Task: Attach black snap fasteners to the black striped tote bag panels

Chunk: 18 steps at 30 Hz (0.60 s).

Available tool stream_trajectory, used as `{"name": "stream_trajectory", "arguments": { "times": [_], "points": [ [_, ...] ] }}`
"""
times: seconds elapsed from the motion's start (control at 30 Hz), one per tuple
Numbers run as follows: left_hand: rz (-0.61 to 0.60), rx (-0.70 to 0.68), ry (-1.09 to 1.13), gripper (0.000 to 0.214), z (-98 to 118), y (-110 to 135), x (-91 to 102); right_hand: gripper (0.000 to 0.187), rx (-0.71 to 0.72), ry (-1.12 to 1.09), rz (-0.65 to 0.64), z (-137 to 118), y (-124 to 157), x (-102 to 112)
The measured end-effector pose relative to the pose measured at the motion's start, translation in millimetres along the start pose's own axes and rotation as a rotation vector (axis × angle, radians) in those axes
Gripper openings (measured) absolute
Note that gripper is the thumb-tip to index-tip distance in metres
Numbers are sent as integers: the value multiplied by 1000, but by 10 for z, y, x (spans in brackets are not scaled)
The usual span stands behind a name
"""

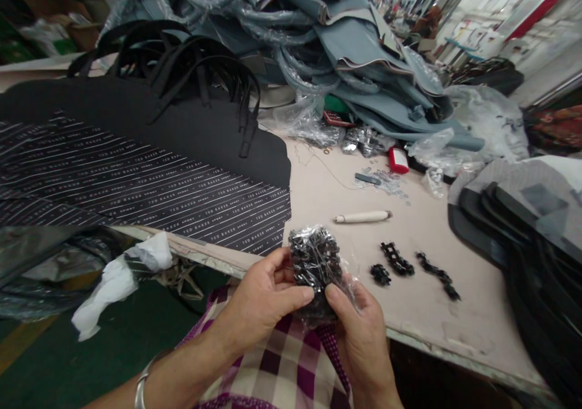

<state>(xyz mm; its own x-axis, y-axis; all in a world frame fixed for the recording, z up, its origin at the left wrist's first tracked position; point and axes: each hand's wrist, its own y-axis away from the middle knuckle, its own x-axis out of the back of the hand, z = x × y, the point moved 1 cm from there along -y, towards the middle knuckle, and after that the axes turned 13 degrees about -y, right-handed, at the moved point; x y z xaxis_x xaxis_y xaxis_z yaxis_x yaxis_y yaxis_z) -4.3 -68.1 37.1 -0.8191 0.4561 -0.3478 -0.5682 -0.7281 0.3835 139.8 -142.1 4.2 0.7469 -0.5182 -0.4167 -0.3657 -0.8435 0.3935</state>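
Observation:
A clear plastic bag of small black parts [315,262] is held over the table's front edge, above my checked lap. My left hand [264,300] grips the bag from the left, thumb pressed on its front. My right hand [359,330] pinches the bag's lower right side. Both hands are closed on it. Three short black chain-like strips [396,260] lie on the beige table [327,191] just right of the bag. A cream-handled tool [362,217] lies beyond them.
Black striped printed fabric panels [136,185] cover the table's left side, with black bag handles [191,69] behind. Grey-blue bag pieces [345,45] and crumpled plastic pile up at the back. Stacked dark panels [522,233] sit at the right. A white wrapped bundle [118,275] hangs at the lower left.

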Motion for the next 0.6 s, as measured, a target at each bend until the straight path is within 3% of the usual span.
{"name": "stream_trajectory", "arguments": {
  "times": [0.33, 0.47, 0.6],
  "points": [
    [-16, 8, 57, 44, -12, -40, 25, 31, 4, -218, 30, -8, 33, 37],
    [53, 0, 62, 59, -58, -60, 47, 35, -1, -182, -24, 22, 14, 63],
    [91, 13, 63, 73, -52, -42, 44, 43, 89, -26, -22, 26, 13, 30]
  ]
}}
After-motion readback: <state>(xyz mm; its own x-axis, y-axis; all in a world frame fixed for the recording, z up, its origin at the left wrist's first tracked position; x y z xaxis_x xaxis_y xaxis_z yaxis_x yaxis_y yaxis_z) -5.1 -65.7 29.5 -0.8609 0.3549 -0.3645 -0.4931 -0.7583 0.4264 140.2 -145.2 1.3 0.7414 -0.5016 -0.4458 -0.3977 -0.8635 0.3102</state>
